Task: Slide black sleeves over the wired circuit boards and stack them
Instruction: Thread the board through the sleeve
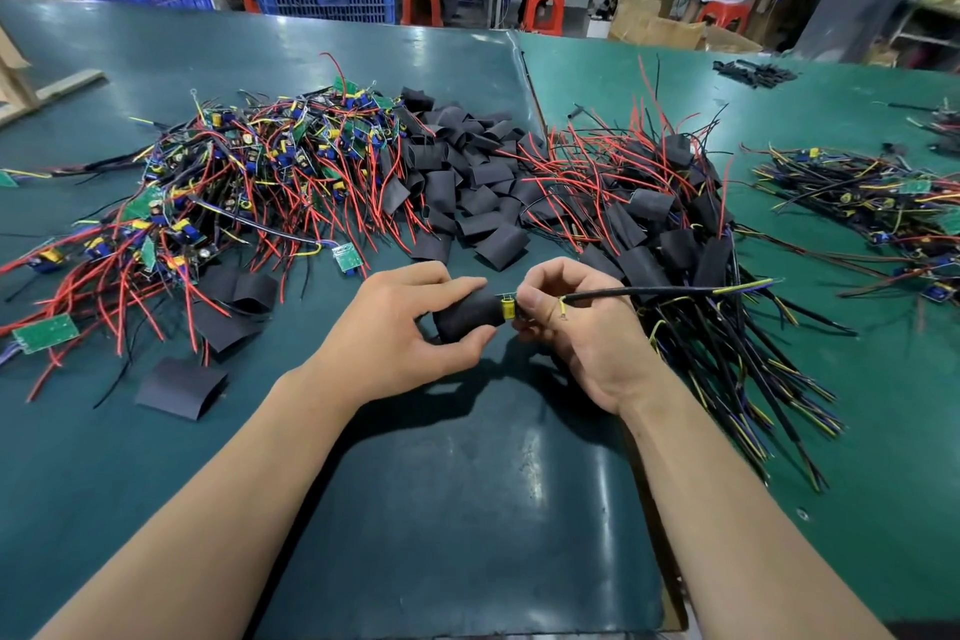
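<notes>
At frame centre, your left hand (405, 327) curls its fingers (457, 287) round a black sleeve (467, 318). Your right hand (576, 322) pinches the board (508, 308) poking out of the sleeve's right end, its cable (649, 292) trailing right. Both are held just above the bench (467, 509). Loose sleeves (467, 182) lie piled behind.

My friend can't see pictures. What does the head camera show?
Two hands work a black sleeve over a wired circuit board: the left hand holds the sleeve, the right hand pinches the board. Behind lie bare boards, empty sleeves and finished ones.
</notes>
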